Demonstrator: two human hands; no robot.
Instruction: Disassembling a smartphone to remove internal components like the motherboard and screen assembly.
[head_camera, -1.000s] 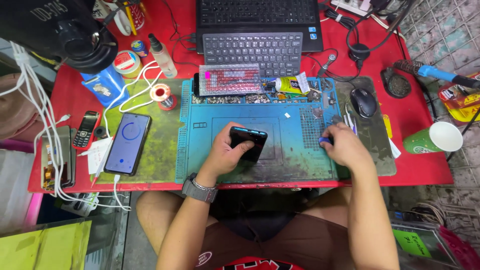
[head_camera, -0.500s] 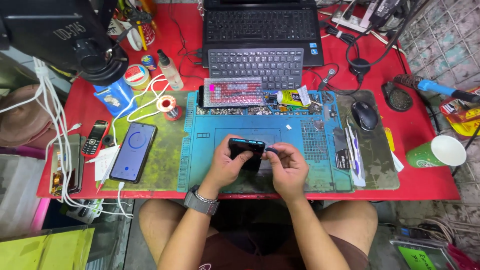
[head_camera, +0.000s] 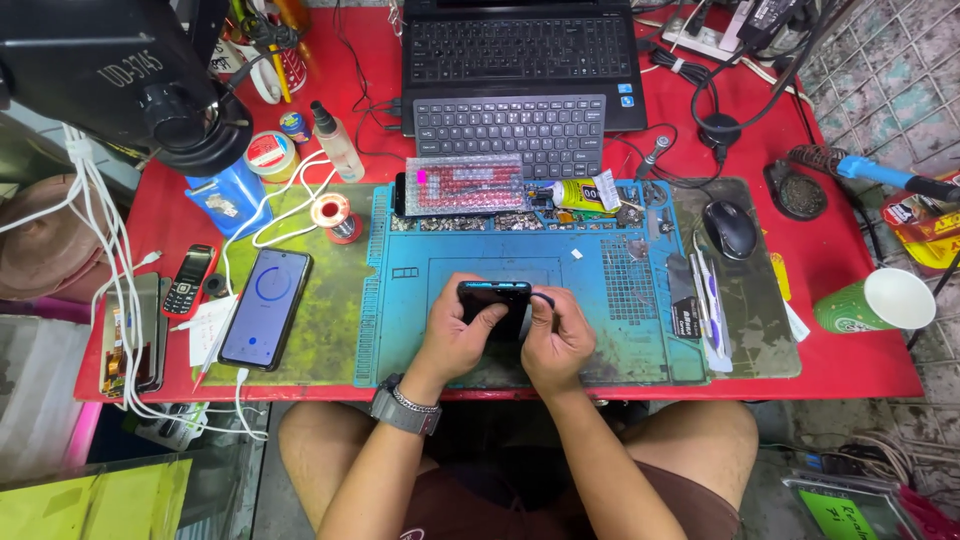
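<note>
Red bench (head_camera: 850, 340), blue mat (head_camera: 600, 330): left hand (head_camera: 455, 340) grip pinching dark phone (head_camera: 493, 293), right hand (head_camera: 555, 340) grip pressed on edge; slip could drop it

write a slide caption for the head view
Both hands hold a black phone over a blue mat.

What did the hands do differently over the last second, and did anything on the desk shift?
The right hand came in from the right side of the blue mat to the black phone, which it now touches next to the left hand. The left hand held the phone throughout. The phone with the lit screen, the computer mouse and the green paper cup lie where they did.
</note>
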